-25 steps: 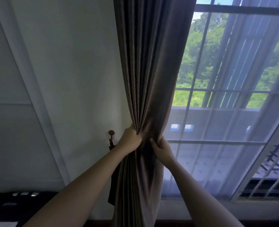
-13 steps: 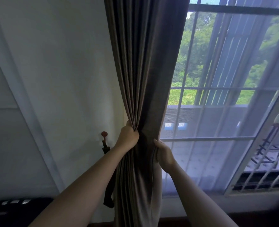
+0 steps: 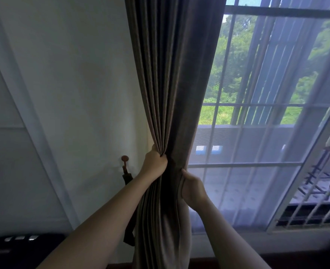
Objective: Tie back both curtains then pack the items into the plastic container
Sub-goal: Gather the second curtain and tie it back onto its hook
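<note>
Just right of the round-knobbed brown wall hook [image 3: 125,159], a left hand [image 3: 154,162] and right hand [image 3: 193,189] clench the gathered dark brown pleated fabric curtain [image 3: 170,94], probably best bunched tight toward that hook before its hanging dark strap [image 3: 128,230] goes round.

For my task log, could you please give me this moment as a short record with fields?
curtain: dark brown, bunched into folds beside the window
left hand: grips the gathered folds, nearest the wall hook
right hand: grips the curtain's window-side edge, slightly lower
tieback: dark strap hanging from the wall hook, not yet around the curtain
sheer curtain: covers the window behind
</note>
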